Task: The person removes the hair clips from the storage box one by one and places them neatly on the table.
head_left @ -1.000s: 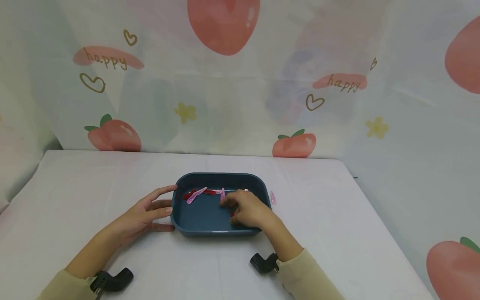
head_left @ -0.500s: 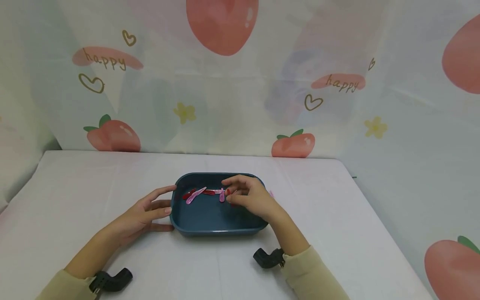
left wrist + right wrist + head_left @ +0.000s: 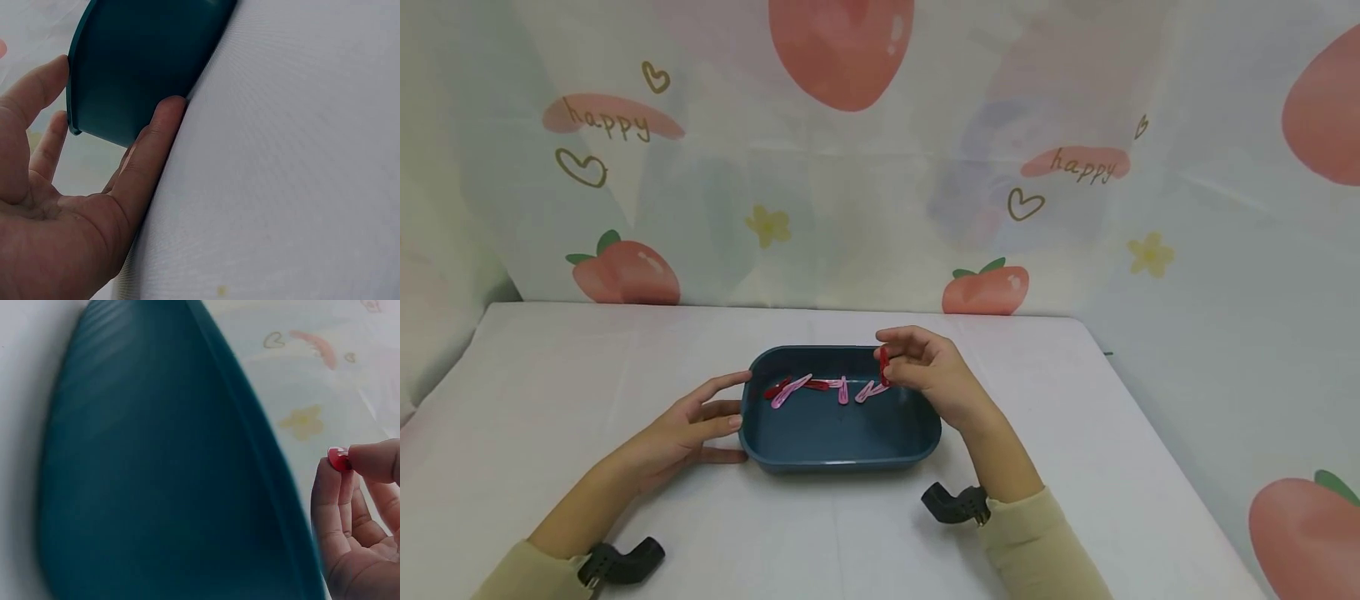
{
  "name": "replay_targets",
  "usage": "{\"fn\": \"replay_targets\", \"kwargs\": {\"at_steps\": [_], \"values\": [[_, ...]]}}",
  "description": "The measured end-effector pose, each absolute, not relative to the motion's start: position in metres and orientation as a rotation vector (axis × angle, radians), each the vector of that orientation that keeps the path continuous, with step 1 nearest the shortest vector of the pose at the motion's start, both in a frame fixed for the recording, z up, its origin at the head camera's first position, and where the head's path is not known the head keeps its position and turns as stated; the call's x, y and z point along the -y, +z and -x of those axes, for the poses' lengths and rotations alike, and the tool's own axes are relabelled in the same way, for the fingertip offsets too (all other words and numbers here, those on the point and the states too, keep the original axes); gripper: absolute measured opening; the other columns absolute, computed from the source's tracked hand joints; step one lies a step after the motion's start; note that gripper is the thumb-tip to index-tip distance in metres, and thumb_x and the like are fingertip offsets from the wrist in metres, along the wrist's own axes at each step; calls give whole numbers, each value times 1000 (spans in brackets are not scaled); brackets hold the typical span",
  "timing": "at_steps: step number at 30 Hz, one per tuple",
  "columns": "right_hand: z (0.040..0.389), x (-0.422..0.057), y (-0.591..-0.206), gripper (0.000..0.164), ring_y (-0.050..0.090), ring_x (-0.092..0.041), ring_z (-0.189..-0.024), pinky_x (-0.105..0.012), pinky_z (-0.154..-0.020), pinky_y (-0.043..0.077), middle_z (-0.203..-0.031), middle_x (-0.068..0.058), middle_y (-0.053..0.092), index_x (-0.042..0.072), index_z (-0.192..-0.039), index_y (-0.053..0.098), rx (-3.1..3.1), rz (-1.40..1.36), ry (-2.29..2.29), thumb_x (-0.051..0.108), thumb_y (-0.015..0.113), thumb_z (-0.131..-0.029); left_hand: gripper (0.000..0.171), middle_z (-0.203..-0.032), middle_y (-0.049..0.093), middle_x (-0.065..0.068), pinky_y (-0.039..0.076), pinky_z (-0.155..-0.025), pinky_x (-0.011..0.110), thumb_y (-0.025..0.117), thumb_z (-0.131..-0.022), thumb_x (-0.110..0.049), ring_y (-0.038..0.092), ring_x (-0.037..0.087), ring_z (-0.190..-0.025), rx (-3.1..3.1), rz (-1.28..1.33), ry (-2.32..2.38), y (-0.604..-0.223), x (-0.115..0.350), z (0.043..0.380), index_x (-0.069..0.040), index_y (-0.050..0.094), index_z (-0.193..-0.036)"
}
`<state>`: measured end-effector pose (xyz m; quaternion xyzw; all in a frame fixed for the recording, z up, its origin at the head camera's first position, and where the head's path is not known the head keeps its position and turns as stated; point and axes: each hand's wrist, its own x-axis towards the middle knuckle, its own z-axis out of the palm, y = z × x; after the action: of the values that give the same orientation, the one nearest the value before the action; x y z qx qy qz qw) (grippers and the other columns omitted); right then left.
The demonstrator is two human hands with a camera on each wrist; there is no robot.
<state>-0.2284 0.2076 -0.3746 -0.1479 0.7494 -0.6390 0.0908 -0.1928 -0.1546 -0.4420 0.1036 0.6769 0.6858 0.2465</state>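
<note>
Pinching a red clip (image 3: 883, 362) below frame centre with our right hand (image 3: 934, 367), we are touching the tray (image 3: 842, 435), left hand (image 3: 688, 423) outspread.

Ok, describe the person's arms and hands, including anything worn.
The left sleeve and right sleeve are beige. A black, bent, tubular device sits at each wrist. The left hand and right hand are bare, without visible gloves or rings.

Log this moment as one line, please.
right hand: pinching red hair clip | left hand: touching tray | pink clips: lying in tray
</note>
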Motion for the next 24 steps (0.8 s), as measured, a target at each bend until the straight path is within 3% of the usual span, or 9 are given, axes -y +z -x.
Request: {"fn": "replay_targets", "kwargs": {"at_steps": [11, 24], "values": [[233, -224, -369, 41, 65, -19, -99, -29, -85, 59, -108, -8, 65, -2, -131, 59, -2242, 382, -1983, 2, 67, -91, 65, -154, 30, 27, 54, -92, 57, 60, -101, -19, 50, 40, -128, -1855, -283, 1871, -442, 155, 192, -26, 27, -157], [242, -250, -371, 38, 67, -17, -95, -29, -85, 59, -107, -6, 65, -2, -132, 58, -2295, 276, -2047, 1, 64, -94, 66, -154, 30, 26, 54, -92, 56, 59, -101, -18, 51, 40, -128, -1840, -289, 1873, -444, 156, 193, -27, 26, -157]]}}
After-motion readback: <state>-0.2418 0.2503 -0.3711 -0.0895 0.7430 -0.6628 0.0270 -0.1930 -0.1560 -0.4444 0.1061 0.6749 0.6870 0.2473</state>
